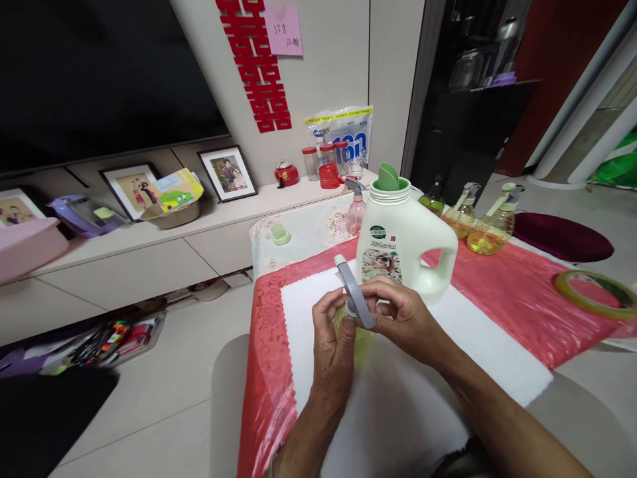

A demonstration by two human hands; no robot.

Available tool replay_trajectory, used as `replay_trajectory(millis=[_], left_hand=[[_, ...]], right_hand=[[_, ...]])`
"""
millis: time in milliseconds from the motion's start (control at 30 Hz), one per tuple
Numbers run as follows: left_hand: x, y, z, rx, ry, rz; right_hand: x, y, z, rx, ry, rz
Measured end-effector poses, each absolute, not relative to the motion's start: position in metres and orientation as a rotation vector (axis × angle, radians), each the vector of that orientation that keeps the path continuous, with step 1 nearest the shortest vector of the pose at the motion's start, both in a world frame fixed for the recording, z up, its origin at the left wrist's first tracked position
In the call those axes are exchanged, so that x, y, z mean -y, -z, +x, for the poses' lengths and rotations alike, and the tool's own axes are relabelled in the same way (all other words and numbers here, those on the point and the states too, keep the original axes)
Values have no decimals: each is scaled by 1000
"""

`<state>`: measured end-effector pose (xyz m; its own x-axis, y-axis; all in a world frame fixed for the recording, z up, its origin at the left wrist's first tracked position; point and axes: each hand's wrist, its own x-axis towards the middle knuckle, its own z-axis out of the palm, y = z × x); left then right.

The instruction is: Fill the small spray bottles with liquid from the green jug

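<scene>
Over the white cloth, my left hand (333,342) is wrapped round a spray bottle (362,345) holding yellowish liquid. My fingers cover most of its body. A grey trigger sprayer head (354,292) with a pale green nozzle sits at the bottle's neck. The fingers of my right hand (401,315) are closed about that head at the neck; the exact grip is partly hidden. Just beyond my hands stands a large pale green detergent jug (408,239), its mouth uncapped and showing a green spout (391,178). A light green cap (281,234) lies on the tablecloth to the left.
A pink spray bottle (355,216) stands behind the jug. More spray bottles with yellow liquid (488,232) are at the right, near a roll of tape (572,289). Red plastic sheeting (271,338) lies under the white cloth (293,299). Picture frames (229,174) line a low cabinet.
</scene>
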<state>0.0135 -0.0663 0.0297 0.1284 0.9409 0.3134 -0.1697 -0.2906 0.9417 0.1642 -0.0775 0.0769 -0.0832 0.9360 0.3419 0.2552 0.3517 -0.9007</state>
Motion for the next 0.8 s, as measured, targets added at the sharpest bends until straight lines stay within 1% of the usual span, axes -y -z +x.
replay_trajectory(millis=[233, 400, 633, 800], left_hand=[[66, -30, 14, -874, -1407, 1426], [64, -32, 15, -872, -1436, 1430], [66, -34, 15, -867, -1447, 1433], [67, -38, 14, -898, -1448, 1424]], right_hand=[[79, -77, 161, 1508, -840, -1138], [79, -78, 168, 1662, -832, -1090], [78, -76, 166, 1645, -770, -1085], [78, -75, 159, 1634, -652, -1083]])
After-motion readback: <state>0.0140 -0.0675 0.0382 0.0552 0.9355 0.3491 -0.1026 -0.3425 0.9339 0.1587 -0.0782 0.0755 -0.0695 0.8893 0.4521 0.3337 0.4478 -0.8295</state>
